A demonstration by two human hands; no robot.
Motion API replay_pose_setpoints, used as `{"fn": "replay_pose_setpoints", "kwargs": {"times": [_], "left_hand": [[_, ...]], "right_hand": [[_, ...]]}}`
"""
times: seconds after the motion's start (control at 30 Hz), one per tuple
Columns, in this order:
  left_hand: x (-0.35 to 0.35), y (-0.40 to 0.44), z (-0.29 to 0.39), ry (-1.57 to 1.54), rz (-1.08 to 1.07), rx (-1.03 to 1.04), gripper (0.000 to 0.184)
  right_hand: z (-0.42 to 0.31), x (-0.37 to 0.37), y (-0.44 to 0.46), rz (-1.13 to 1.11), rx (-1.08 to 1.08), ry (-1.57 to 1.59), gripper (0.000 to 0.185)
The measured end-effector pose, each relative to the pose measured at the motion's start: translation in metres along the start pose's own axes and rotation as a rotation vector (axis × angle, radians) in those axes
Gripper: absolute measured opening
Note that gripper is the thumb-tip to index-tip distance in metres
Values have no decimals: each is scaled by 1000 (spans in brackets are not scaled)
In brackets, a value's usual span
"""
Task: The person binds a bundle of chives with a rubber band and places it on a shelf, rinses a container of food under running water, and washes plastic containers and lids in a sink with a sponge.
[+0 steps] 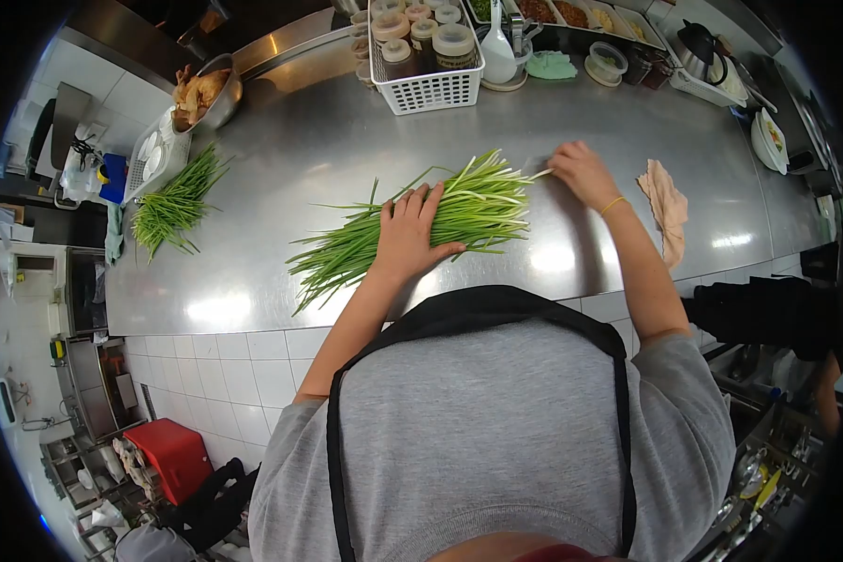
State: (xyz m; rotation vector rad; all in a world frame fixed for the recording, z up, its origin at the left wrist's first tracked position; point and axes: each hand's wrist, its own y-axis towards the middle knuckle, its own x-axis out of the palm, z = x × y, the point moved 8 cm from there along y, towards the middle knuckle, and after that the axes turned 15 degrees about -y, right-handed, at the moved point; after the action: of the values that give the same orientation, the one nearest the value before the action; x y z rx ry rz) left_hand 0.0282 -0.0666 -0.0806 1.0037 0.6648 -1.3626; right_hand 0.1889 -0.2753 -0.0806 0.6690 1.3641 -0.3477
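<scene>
A large bunch of green chives (478, 211) with pale stem ends lies on the steel counter in front of me, the stem ends pointing right. My left hand (407, 231) rests flat on top of the bunch, fingers stretched out and thumb apart. Off the right end of the bunch, my right hand (584, 175) is closed in a pinch on the pale tip of a single chive stalk (539, 174). A yellow band circles my right wrist. The stalk's other end runs into the bunch.
A smaller pile of chives (178, 201) lies at the left of the counter (281, 140). A crumpled pinkish cloth (663, 211) is to the right. Along the back stand a white basket of jars (431, 92), a ladle (498, 56) and a metal bowl (223, 103) with poultry.
</scene>
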Motion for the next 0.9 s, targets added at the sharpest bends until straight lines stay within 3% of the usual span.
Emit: {"fn": "replay_pose_setpoints", "kwargs": {"times": [0.17, 0.23, 0.3, 0.4, 0.43, 0.5, 0.53, 0.6, 0.67, 0.73, 0.8, 0.9], "left_hand": [[1, 0, -1, -7, 20, 8, 96], [0, 0, -2, -13, 6, -6, 96], [-1, 2, -1, -18, -6, -13, 96], [-20, 4, -4, -129, 43, -36, 95], [-46, 5, -9, -262, 207, -26, 96], [-104, -1, -18, -470, 514, 13, 92], [-136, -6, -15, -563, 638, 51, 86], [-190, -22, -9, -598, 848, 112, 78], [-228, -38, 12, -503, 945, 276, 62], [-248, -49, 24, -475, 987, 325, 60], [-260, -60, 35, -427, 1053, 401, 55], [-270, -78, 48, -446, 1153, 485, 54]], "right_hand": [[112, -37, -50, 95, 292, -121, 8], [149, -78, -76, 321, 378, -80, 8], [155, -127, -87, 366, 545, 8, 10], [143, -174, -84, 454, 591, 121, 11], [134, -183, -76, 453, 595, 119, 11], [110, -204, -59, 657, 511, 392, 13], [96, -213, -47, 656, 509, 395, 13], [70, -244, -32, 918, 466, 549, 13], [49, -268, -12, 994, 423, 596, 16], [33, -294, 6, 1070, 378, 643, 20], [13, -320, 28, 1168, 162, 751, 15], [-37, -320, 74, 1037, -4, 738, 5]]}}
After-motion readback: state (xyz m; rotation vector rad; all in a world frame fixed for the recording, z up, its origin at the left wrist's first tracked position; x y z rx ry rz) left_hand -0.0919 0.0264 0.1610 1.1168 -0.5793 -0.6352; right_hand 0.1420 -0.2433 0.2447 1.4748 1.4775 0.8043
